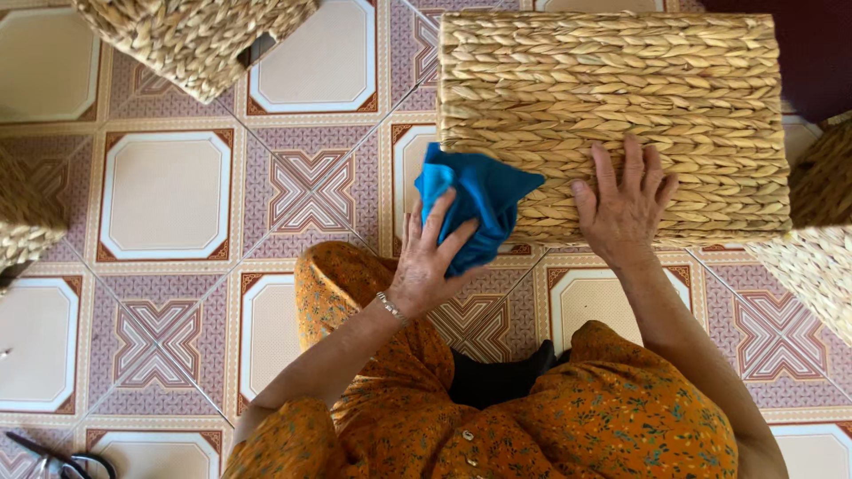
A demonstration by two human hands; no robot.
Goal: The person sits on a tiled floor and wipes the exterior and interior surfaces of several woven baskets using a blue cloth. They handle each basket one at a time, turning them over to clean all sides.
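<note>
Seen from above, looking down at a tiled floor. Right in the middle at the top: a big woven basket (612,115), straw-yellow, box-shaped, lying on the floor. No labels or signs to be seen on it.

At the basket's lower left corner: a bright blue cloth (475,213), bunched up and pressed against the weave. Gripped by the left hand (430,266), fingers curled tight around it, thumb out to the side. A thin silver bracelet (390,308) just below that hand, on the wrist.

To the right of the cloth, on the basket's near side: the right hand (626,208), flat and open, fingers spread, resting on the weave, holding nothing. Hands apart, with a strip of basket between them.

Left of the basket, at the top: another woven basket (191,40), same straw colour, turned at an angle. Right of the basket, close by: a third woven piece (821,239), only partly seen. Far left of the basket, at the edge: one more bit of woven straw (27,222).

Below the basket: orange flowered clothing (497,417) over the knees, with a dark patch between them.

Under it all: floor tiles (164,195), cream squares with pink and brown crossed shapes. Far down and left of the basket, in the corner: something dark and thin (62,461), too cut off to tell what.
</note>
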